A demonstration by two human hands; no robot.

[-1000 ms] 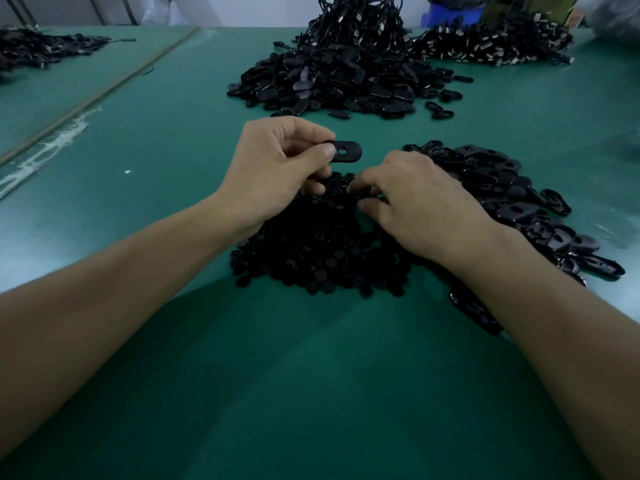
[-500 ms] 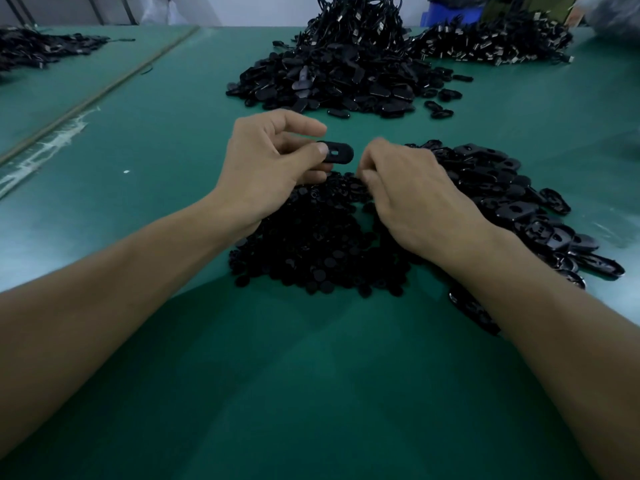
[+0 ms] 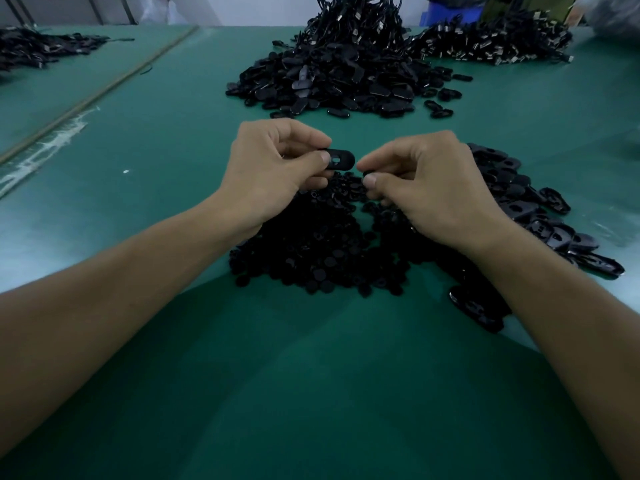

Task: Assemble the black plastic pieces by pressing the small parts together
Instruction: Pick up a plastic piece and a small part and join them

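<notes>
The right hand [image 3: 429, 188] has come up out of the near heap of discs [image 3: 311, 251] and now pinches one disc [image 3: 368, 174] between thumb and forefinger, just right of the holed plate [image 3: 341, 159] that the left hand [image 3: 273, 168] grips with thumb and fingers. The pick looks done, so pressing them together should come next. No tray holds stock: discs, plates [image 3: 519, 202] at right and the far pile [image 3: 339, 74] lie loose on the table [image 3: 311, 393], and the far blue tub's [image 3: 450, 13] contents are hidden.

Green table mat [image 3: 311, 393] matt, smooth; black plastic pieces [image 3: 341, 159] slightly glossy.
</notes>
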